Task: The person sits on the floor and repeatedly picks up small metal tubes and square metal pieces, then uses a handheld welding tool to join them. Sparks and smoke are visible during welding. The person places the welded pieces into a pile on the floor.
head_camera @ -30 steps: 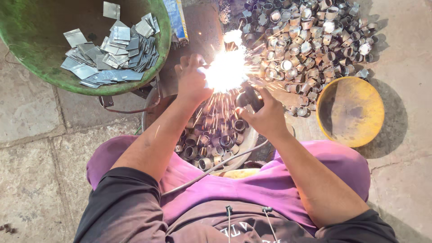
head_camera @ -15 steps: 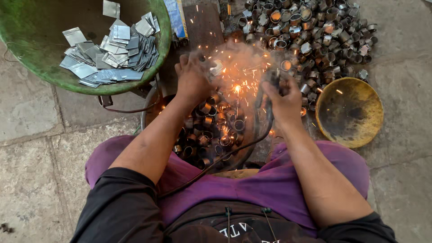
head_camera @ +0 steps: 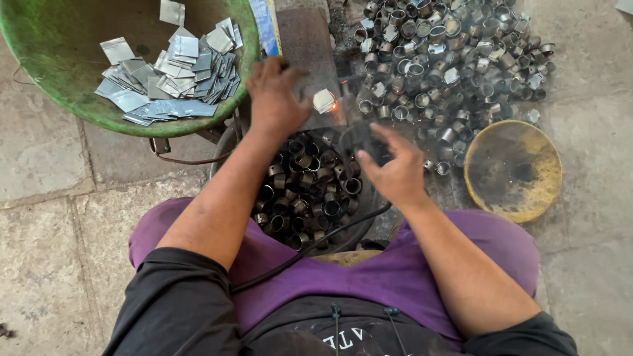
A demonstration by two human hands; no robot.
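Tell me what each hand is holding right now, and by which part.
The right hand grips a dark welding holder by its handle, cable trailing. The left hand is blurred above a small metal piece; whether it holds it cannot be told.

Daylight, even and fairly bright; no hard sun patches on the grey stone paving (head_camera: pixel 46 217). Soft shadow lies under the rim of the green plastic basin (head_camera: pixel 39 72). To the right of that basin, a small orange glow (head_camera: pixel 334 105) is the only local light source. The left hand (head_camera: pixel 277 99) beside the glow is motion-blurred, fingers smeared. The heap of short metal tube rings (head_camera: pixel 448 59) shows small specular glints. Centre sharp; slight wide-angle stretch at the edges.
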